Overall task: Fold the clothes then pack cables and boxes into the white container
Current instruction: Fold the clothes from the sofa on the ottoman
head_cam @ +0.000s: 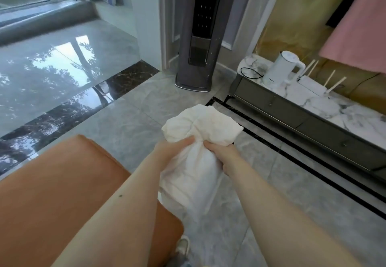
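Between the two hands, held out over the grey floor (129,124), hangs a bunched white garment (194,162). The left hand (167,151) has its grip closed on the cloth from the left, fingers curled into the gathered folds, and the right hand (221,151) has its grip closed on it from the right, fingertips dug into the same pinched waist of fabric. The two grips sit close together, almost touching. Above and beyond them the garment balloons into a rounded, crumpled bundle; below them it drops in a longer, looser fall between the forearms, toward the person's feet. No part of it touches the floor as far as can be seen.

Left of the arms lies an orange cushioned seat (62,193). Ahead stands a tall dark tower unit (198,37). To the right runs a low marble-topped counter (325,108) carrying a white kettle (282,68), a black cable loop (250,73) and a white router (313,85) with antennas.
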The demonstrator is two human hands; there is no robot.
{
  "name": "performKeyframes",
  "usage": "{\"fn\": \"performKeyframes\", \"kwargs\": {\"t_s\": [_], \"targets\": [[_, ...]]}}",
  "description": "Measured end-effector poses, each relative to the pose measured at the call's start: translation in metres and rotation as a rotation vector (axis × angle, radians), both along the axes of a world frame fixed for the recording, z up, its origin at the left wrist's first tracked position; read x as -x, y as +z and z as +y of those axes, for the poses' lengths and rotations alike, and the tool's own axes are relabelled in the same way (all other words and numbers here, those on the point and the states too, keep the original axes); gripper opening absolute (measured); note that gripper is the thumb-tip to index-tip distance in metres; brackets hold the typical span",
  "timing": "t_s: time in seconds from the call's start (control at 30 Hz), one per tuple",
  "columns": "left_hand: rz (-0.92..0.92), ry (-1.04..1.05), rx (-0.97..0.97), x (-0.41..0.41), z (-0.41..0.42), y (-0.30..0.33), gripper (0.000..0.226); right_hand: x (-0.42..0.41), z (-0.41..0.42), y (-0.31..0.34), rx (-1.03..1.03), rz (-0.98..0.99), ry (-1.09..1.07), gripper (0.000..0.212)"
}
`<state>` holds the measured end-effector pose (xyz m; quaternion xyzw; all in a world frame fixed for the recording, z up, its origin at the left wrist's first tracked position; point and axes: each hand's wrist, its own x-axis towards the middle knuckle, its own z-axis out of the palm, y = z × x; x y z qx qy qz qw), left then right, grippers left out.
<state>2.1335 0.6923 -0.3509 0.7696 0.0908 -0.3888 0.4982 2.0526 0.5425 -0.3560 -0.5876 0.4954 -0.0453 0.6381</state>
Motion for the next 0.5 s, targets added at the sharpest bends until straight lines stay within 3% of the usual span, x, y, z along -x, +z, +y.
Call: {"fn": "performKeyframes", "kwargs": {"t_s": [0.13,0.5], "targets": [[-0.019,0.075,0.078,-0.045,-0.024,-0.003,0.101,-0.054,-0.033,0.004,-0.003,-0.004,0.103,0.078],[0.040,0.341,0.153,-0.203,-0.067,-0.003,0.110,-0.244,-0.086,0.020,-0.033,0.007,0.325,0.072]]}}
